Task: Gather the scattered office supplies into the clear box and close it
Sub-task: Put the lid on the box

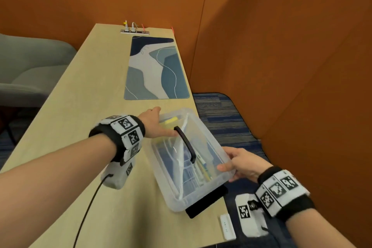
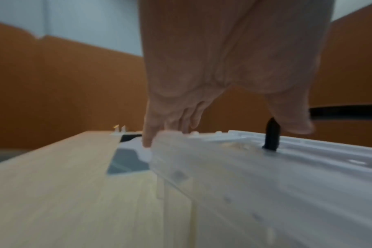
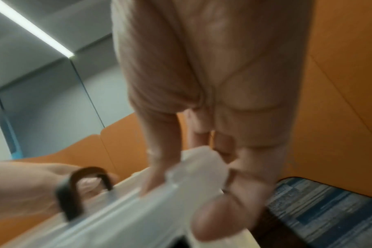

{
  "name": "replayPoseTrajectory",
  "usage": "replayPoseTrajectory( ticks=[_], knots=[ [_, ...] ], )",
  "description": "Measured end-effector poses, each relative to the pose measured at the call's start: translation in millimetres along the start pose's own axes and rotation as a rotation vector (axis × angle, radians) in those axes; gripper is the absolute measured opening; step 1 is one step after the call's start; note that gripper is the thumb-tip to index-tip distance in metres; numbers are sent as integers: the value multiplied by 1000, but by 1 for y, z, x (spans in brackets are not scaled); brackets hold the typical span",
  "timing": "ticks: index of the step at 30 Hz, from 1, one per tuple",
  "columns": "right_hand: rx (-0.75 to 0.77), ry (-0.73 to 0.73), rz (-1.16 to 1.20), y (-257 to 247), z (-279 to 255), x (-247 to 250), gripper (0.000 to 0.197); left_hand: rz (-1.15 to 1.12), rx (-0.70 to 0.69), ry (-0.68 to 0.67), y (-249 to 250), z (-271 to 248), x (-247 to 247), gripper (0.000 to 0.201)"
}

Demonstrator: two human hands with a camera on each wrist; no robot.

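Note:
The clear box (image 1: pixel 174 200) sits at the desk's right edge with its clear lid (image 2: pixel 265 184) lying on top. A black handle (image 1: pixel 186 144) runs along the lid. Through the plastic I see a yellow item (image 1: pixel 171 122) and several pens (image 1: pixel 203 169). My left hand (image 1: pixel 154 122) rests on the lid's far left part, fingers fairly straight down over its corner, thumb by the handle post (image 2: pixel 271 137). My right hand (image 1: pixel 241 164) pinches the box's right rim (image 3: pixel 193 169), thumb on top. A black latch (image 1: pixel 207 200) sticks out at the near end.
A blue patterned desk mat (image 1: pixel 157 68) lies further along the desk (image 1: pixel 80 106), with a socket strip (image 1: pixel 134 31) at the far end. A small white object (image 1: pixel 227 227) lies near the front right corner. Orange partitions (image 1: pixel 281 46) close the right side; a grey chair (image 1: pixel 30 66) stands left.

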State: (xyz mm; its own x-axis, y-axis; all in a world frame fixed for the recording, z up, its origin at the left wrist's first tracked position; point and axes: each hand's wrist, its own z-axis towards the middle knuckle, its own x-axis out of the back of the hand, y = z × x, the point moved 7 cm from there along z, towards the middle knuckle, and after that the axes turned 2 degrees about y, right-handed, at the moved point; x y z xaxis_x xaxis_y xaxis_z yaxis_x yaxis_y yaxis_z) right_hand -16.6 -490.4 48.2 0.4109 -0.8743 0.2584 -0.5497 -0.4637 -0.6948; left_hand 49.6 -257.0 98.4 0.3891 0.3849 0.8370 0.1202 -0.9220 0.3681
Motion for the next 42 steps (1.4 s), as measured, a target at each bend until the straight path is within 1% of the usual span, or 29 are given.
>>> replayPoseTrajectory(
  ticks=[1, 3, 4, 5, 6, 7, 8, 9, 12, 14, 16, 17, 18, 19, 20, 22, 23, 24, 25, 27, 29, 31, 34, 37, 39, 42],
  knots=[
    [16, -20, 12, -7, 8, -1, 54, -33, 21, -2, -9, 4, -1, 103],
    [82, 24, -1, -24, 22, 2, 56, -72, 88, -17, -29, 6, -3, 104],
    [121, 109, -28, -33, 29, 5, 56, -112, 134, 1, -40, 5, -1, 100],
    [153, 235, -70, -43, 34, 10, 57, -157, 183, 29, -50, 4, 2, 94],
    [162, 365, -126, -50, 37, 14, 61, -189, 241, 57, -60, 2, 7, 90],
    [149, 462, -179, -55, 43, 14, 66, -213, 290, 76, -69, -1, 10, 89],
    [113, 497, -214, -57, 49, 9, 73, -240, 342, 78, -77, -5, 12, 89],
    [60, 470, -207, -56, 58, -1, 83, -280, 383, 80, -85, -6, 13, 90],
    [-88, 236, 47, -48, 83, -36, 108, -419, 502, 25, -106, -13, 14, 90],
    [-117, 95, 179, -47, 92, -53, 122, -475, 562, -24, -116, -22, 13, 92],
    [-89, 69, 164, -49, 102, -57, 128, -526, 604, -58, -124, -29, 11, 94],
    [-63, 105, 143, -50, 109, -54, 128, -553, 617, -72, -126, -31, 10, 93],
    [-37, 152, 107, -57, 105, -52, 128, -567, 628, -81, -128, -32, 9, 92],
    [-10, 199, 62, -67, 99, -51, 121, -589, 640, -83, -129, -34, 10, 92],
    [26, 247, 7, -78, 93, -48, 106, -602, 647, -88, -129, -34, 11, 93],
    [102, 327, -107, -101, 79, -46, 65, -621, 640, -103, -128, -33, 11, 93],
    [114, 358, -157, -107, 78, -45, 55, -629, 634, -99, -128, -31, 12, 93],
    [114, 371, -212, -111, 76, -45, 51, -627, 632, -80, -129, -29, 13, 93],
    [116, 363, -249, -114, 75, -47, 51, -607, 631, -48, -130, -26, 15, 94],
    [115, 297, -262, -116, 74, -55, 57, -508, 623, 4, -134, -22, 21, 96],
    [110, 250, -236, -115, 76, -60, 68, -406, 605, -16, -139, -21, 23, 98],
    [109, 262, -228, -114, 79, -61, 74, -329, 584, -31, -143, -21, 24, 98],
    [109, 297, -242, -118, 79, -61, 73, -286, 582, -23, -149, -20, 24, 102],
    [104, 305, -258, -120, 79, -62, 72, -280, 564, 19, -143, -16, 29, 93],
    [100, 305, -268, -120, 79, -63, 69, -231, 541, 64, -138, -12, 37, 87],
    [93, 321, -298, -122, 79, -64, 68, -144, 540, 89, -129, -10, 45, 85]
  ],
)
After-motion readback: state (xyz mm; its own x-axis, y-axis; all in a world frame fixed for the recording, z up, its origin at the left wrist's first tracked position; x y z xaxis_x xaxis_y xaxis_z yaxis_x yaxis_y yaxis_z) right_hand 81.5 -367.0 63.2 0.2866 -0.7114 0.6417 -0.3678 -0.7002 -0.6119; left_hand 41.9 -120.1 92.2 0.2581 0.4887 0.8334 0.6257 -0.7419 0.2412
